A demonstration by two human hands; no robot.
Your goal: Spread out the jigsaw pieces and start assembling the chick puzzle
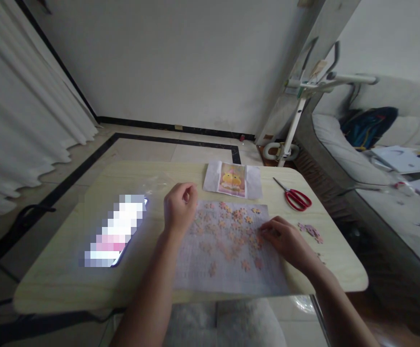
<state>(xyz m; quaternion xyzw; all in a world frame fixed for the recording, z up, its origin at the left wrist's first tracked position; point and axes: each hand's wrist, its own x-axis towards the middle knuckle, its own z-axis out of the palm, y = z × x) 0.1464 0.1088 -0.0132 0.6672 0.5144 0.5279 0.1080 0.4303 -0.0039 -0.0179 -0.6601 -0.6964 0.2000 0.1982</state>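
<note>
Many small pastel jigsaw puzzle pieces (245, 265) lie loose on a thin whitish sheet (231, 284) in the middle of the table. My left hand (181, 205) hovers by the sheet's upper left corner, fingers curled into a loose fist, with nothing visible in it. At the sheet's right edge, my right hand (285, 238) has its fingertips drawn together on a puzzle piece, which they mostly hide. Beyond the sheet is a creased paper with a reference picture (232, 179) of yellow round figures.
A lit phone or tablet (118, 231) lies on the table's left side. Red-handled scissors (297, 199) rest at the back right, with a small cluster of pieces (311, 231) nearer. Clear plastic (155, 183) lies behind the screen. A sofa (361, 178) stands on the right.
</note>
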